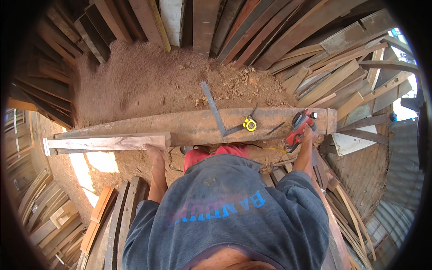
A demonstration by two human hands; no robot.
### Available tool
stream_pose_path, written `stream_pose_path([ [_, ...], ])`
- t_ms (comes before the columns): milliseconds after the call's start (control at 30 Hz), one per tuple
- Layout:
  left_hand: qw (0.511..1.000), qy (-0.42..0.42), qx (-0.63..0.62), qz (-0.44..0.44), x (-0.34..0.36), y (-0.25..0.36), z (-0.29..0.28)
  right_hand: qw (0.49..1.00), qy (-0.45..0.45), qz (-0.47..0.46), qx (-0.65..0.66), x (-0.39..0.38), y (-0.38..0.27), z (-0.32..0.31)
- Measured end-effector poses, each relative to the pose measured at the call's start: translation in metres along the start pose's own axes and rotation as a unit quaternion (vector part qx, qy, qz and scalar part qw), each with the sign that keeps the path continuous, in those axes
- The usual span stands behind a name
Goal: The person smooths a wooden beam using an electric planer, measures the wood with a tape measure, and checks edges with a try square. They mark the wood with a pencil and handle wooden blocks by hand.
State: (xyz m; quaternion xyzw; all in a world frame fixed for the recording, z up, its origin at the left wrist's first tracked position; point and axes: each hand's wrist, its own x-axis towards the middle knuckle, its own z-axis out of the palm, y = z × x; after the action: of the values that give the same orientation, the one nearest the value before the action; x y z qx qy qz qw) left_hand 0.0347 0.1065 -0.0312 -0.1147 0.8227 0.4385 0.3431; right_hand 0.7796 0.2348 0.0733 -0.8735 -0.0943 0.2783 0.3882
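A thick squared wooden beam lies lengthwise on the left part of a long plank bench. My left hand grips the beam near its right end; its fingers are partly hidden. In my right hand is a red and black electric hand planer, held by its handle at the bench's right end. Between my hands, a metal framing square lies with its long arm reaching past the far edge. A yellow tape measure sits by its short arm. A thin dark pencil-like stick lies right of the tape.
A mound of sawdust and shavings covers the ground beyond the bench. Boards stand stacked along the far side and right. More lumber lies at my lower left. A yellow cord runs near the planer. Corrugated sheeting stands far right.
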Motion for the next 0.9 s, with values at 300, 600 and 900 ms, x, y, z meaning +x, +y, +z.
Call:
stream_pose_path([
  [300, 0.961, 0.113, 0.247, 0.044, -0.062, 0.033, 0.035, 0.993, -0.088, -0.019, 0.082, 0.075, 0.058, -0.040],
  [600, 0.980, 0.062, 0.180, 0.054, -0.097, 0.050, 0.037, 0.748, 0.088, -0.314, -0.578, 0.021, -0.078, 0.057],
  [900, 0.991, -0.018, 0.084, 0.104, -0.096, 0.028, 0.001, 0.454, -0.493, -0.675, -0.310, -0.362, -0.157, 0.401],
])
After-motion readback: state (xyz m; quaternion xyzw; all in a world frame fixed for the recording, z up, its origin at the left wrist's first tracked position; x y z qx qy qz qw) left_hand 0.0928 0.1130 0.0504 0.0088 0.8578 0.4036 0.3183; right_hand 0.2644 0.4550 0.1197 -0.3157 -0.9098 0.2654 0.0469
